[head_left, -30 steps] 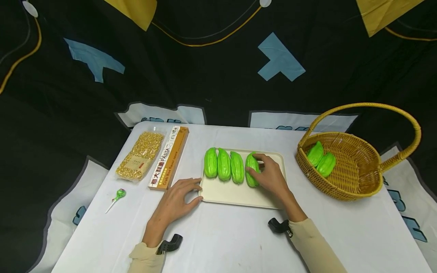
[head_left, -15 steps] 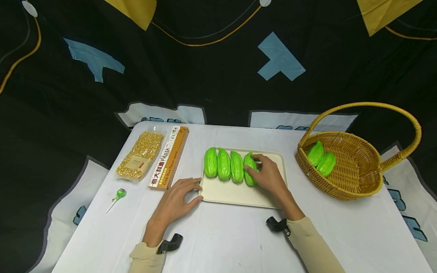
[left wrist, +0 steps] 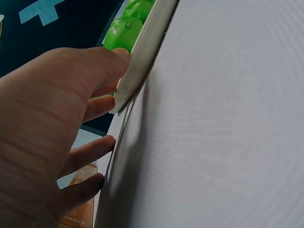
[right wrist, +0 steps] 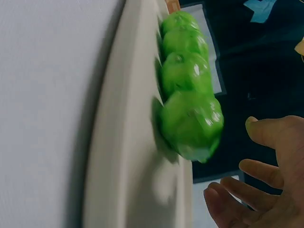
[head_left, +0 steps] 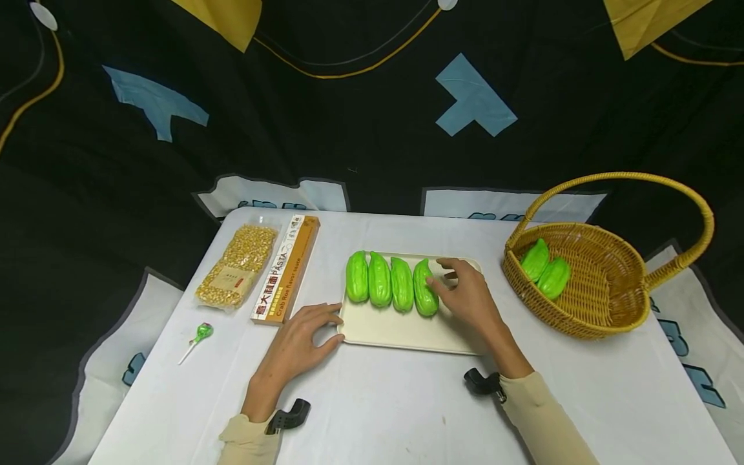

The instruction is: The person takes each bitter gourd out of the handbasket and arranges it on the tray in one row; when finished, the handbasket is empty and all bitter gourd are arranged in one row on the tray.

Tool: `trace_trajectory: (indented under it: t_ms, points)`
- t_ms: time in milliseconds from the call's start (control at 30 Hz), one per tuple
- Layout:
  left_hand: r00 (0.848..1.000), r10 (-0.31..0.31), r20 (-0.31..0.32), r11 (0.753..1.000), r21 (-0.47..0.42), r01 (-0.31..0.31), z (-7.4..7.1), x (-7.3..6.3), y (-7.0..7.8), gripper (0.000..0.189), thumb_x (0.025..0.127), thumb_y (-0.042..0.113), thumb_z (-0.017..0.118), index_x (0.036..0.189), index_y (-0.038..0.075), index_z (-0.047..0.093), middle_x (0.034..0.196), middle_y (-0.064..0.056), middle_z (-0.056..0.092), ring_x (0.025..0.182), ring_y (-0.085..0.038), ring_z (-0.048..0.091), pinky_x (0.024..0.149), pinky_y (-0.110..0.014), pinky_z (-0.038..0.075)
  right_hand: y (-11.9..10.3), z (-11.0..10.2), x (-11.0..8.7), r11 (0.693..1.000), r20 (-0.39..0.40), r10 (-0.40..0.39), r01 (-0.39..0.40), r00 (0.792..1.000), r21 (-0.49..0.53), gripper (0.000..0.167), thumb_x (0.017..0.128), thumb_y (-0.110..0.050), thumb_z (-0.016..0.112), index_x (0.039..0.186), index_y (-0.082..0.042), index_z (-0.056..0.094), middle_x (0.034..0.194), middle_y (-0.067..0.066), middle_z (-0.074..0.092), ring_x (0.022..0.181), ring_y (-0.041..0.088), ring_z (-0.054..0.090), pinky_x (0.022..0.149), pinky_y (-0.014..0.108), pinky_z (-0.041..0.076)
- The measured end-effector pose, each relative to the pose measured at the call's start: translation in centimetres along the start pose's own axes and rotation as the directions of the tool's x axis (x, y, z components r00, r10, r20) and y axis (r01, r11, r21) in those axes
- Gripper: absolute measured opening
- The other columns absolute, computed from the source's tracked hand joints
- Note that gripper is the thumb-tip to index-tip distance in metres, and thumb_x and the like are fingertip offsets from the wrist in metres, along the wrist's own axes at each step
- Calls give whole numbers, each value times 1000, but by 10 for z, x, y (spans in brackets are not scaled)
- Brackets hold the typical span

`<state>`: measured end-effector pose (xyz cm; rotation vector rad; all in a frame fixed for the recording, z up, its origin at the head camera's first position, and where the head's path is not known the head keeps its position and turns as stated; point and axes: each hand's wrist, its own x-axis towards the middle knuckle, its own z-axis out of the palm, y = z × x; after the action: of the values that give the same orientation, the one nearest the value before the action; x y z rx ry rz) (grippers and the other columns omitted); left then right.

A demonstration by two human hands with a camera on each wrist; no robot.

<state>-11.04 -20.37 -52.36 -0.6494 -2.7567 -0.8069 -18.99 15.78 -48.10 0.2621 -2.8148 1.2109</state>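
Several bright green ridged gourds, resembling bitter melons, stand side by side in a row on a cream tray [head_left: 383, 329]. My right hand [head_left: 467, 294] is just right of the rightmost gourd [head_left: 425, 290], its fingers spread and loosely bent. The right wrist view shows a gap between that gourd [right wrist: 192, 123] and the fingers [right wrist: 266, 130], which hold nothing. At the tray's left edge, my left hand [head_left: 302, 339] rests with relaxed fingers. In the left wrist view its thumb [left wrist: 116, 61] touches the tray's rim [left wrist: 137, 71], with the lower fingers spread apart.
A wicker basket [head_left: 604, 284] with a tall handle stands at the right, holding two more green gourds [head_left: 552, 278]. On the left lie a bag of corn kernels [head_left: 247, 252], a pasta box [head_left: 287, 268] and a lollipop [head_left: 203, 331]. A black curtain hangs behind the white table.
The rightmost gourd has moved slightly left, closer to the others. My right hand has let go of it and drawn back to the right. The left hand stays at the tray's edge.
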Motion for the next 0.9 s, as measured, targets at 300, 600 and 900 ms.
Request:
trace_trajectory:
  t_ms: [300, 600, 900]
  points:
    - [1000, -3, 2, 1000, 10, 3, -1, 0, 0, 26, 93, 33, 87, 115, 21, 79, 146, 2, 69, 136, -25, 63, 116, -48, 52, 4, -33, -6, 999, -73, -43, 44, 996, 14, 49, 102, -24, 76, 144, -1, 63, 140, 24, 66, 115, 43, 72, 91, 54, 66]
    - [1000, 11, 3, 1000, 17, -11, 0, 0, -1, 28, 91, 33, 88, 114, 21, 79, 145, 2, 69, 135, -26, 63, 115, -49, 53, 16, -67, -14, 998, -156, -45, 39, 987, -39, 47, 103, -24, 75, 142, 2, 63, 139, 25, 67, 112, 44, 73, 90, 59, 65]
    - [999, 35, -1, 999, 26, -35, 1, 1, 0, 33, 90, 37, 89, 115, 19, 78, 144, -1, 70, 134, -27, 64, 116, -48, 52, 29, -97, -25, 997, -233, -68, 55, 970, -61, 45, 103, -20, 75, 140, 3, 65, 124, 28, 73, 106, 46, 75, 85, 62, 65]
